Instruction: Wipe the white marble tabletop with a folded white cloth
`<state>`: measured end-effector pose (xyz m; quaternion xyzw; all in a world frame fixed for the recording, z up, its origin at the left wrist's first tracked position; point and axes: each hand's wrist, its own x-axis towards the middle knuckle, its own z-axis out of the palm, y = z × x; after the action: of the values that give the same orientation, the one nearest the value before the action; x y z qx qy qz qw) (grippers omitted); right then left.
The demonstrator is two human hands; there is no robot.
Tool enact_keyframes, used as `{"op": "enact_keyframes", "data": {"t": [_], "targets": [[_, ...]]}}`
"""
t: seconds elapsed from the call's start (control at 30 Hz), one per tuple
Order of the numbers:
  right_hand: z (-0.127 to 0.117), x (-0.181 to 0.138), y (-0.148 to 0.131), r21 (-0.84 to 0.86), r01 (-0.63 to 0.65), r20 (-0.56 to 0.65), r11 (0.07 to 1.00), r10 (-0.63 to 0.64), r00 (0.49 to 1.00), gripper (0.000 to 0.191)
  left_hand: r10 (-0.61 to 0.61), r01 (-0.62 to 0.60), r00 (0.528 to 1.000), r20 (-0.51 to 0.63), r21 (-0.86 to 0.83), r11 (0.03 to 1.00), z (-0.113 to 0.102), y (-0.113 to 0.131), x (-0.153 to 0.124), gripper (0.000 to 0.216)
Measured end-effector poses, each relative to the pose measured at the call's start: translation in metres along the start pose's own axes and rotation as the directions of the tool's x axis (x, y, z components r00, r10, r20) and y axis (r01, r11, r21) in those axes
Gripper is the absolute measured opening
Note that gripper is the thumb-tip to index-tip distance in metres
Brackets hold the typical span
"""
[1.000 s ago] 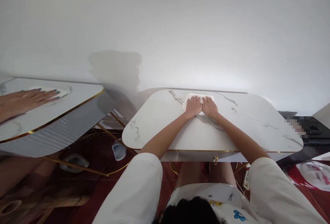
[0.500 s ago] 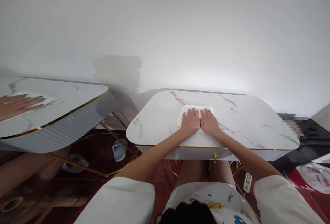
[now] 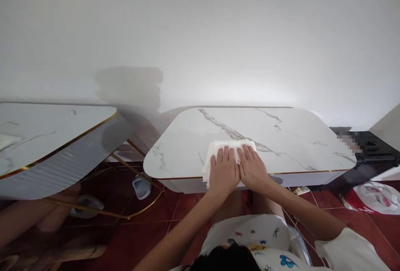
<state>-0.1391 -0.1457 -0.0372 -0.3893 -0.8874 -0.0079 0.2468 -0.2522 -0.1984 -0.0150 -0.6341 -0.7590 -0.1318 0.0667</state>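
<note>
A white cloth (image 3: 208, 163) lies spread on the white marble-patterned tabletop (image 3: 178, 150), close to its front edge. My left hand (image 3: 223, 170) presses flat on the cloth, fingers stretched forward. Beside it, my right hand (image 3: 251, 167) also rests flat on the cloth, fingers extended and the thumbs nearly meeting. A corner of the cloth reaches past the gold-trimmed front edge on the left. What lies under my palms is hidden.
A second marble-patterned table (image 3: 78, 127) with gold legs stands to the left; another person's bare leg (image 3: 59, 204) shows below it. A black case (image 3: 379, 148) and a red-and-white package (image 3: 371, 198) are at the right. The wall stands behind.
Both my hands have pulled the cloth back toward the front edge. The other person's hand on the left table has gone out of view. My view has shifted slightly right.
</note>
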Motion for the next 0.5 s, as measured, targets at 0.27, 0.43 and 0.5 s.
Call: {"op": "enact_keyframes", "data": {"t": [0.27, 0.43, 0.5], "targets": [[-0.010, -0.005, 0.020, -0.004, -0.005, 0.053, 1.000, 0.005, 0.999, 0.051, -0.024, 0.023, 0.999, -0.022, -0.035, 0.999, 0.004, 0.023, 0.002, 0.053], [-0.015, -0.012, 0.035, -0.011, -0.003, 0.058, 1.000, 0.003, 0.998, 0.051, -0.002, -0.004, 0.998, -0.064, -0.085, 0.996, 0.012, 0.037, 0.005, 0.053], [-0.014, -0.013, 0.038, -0.020, 0.003, 0.044, 1.000, -0.002, 0.999, 0.051, 0.007, -0.013, 0.998, -0.069, -0.093, 0.996, 0.013, 0.037, 0.006, 0.052]]}}
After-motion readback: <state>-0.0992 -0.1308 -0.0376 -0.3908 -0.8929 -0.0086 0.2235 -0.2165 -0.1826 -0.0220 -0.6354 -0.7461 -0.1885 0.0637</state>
